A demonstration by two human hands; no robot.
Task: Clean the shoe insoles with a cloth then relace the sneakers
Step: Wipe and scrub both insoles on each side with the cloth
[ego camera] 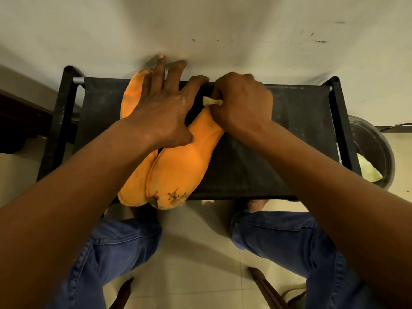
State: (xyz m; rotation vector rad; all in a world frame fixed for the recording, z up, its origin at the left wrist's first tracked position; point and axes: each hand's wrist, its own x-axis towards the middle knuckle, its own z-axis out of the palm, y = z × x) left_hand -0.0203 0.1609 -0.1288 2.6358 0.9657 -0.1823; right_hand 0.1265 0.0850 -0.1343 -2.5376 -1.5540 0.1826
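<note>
Nearest are the person's knees in blue jeans (116,248), spread apart over a pale tiled floor (196,253), with bare toes showing just under the front edge of the counter.

The counter (278,152) is a low black frame with dark fabric stretched across it. Two orange insoles lie on its left half, side by side and touching, their rounded ends hanging a little past the near edge. The right insole (178,172) carries dark greenish stains near that end and runs diagonally up toward the right. The left insole (131,101) runs back toward the wall and is partly covered by the forearm.

The left hand (160,108) lies flat across both insoles, fingers straight and spread, the fingertips reaching past the far bar of the counter toward the wall. The right hand (243,101) is curled into a fist at the far, narrow end of the right insole, pinching a small pale cloth (211,101), of which only a bunched bit pokes out between the fingers, pressed against the insole.

Off to the right, beside the counter, stands a dark round bucket (374,152) with something yellowish inside. Behind everything rises a scuffed off-white wall (223,25).
</note>
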